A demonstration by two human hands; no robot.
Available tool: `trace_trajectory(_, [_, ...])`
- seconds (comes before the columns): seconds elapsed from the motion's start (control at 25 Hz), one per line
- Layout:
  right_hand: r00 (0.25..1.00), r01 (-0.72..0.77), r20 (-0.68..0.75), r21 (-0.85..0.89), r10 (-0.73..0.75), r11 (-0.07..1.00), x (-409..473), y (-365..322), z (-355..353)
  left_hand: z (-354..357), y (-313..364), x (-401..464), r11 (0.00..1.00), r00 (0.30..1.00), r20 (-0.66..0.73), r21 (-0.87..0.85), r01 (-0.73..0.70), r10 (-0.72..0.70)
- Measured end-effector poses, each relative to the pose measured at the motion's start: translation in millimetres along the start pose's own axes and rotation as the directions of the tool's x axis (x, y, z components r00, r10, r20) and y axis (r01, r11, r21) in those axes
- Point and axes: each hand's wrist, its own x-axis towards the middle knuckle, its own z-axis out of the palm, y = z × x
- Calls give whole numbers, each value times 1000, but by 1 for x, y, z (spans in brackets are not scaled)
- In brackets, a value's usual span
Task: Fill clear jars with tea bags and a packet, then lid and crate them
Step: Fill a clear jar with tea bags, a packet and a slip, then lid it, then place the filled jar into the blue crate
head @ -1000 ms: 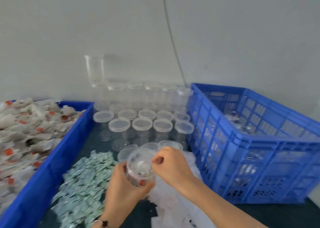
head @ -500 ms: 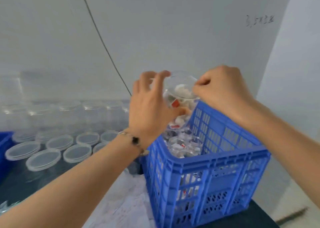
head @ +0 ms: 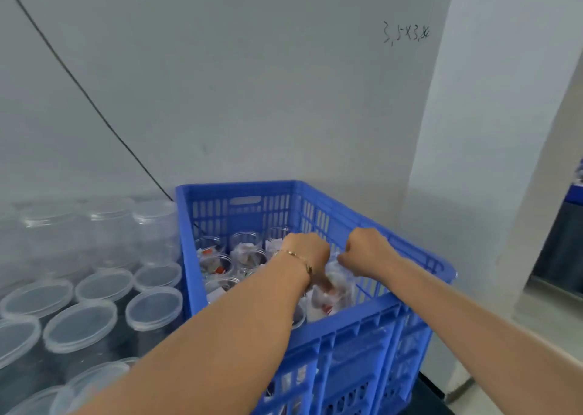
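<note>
Both my hands reach down into the blue crate (head: 353, 323) on the right. My left hand (head: 307, 252) and my right hand (head: 366, 249) grip a clear lidded jar (head: 334, 288) filled with white tea bags with red marks. The jar sits low inside the crate near its front right side, partly hidden by my fingers. Several other filled jars (head: 217, 263) stand in rows further back and to the left inside the crate.
Left of the crate, several empty clear jars with translucent lids (head: 154, 307) stand packed on the dark table, taller stacks (head: 104, 231) behind them by the wall. A black cable (head: 94, 105) runs diagonally down the wall. The table edge drops off to the right.
The jar was lidded over the table, lifted right above the crate, and has now been lowered into it with both hands. My view has swung to the right.
</note>
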Motion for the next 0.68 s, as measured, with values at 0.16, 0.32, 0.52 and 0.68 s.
trace_trajectory(0.16, [969, -45, 235, -122, 73, 992, 9, 3, 12, 21, 1, 8, 996, 993, 116, -87, -12, 23])
trace_trajectory(0.32, [935, 37, 353, -186, 31, 982, 7, 3, 14, 26, -2, 9, 994, 978, 203, -104, -33, 53])
trace_trajectory(0.52, [771, 78, 637, -79, -10, 994, 2, -1, 19, 38, -4, 6, 986, 877, 457, 6, -169, 147])
trace_trajectory(0.68, [537, 85, 842, -116, 53, 990, 0, -4, 16, 38, -1, 4, 980, 845, 520, 65, -186, 126])
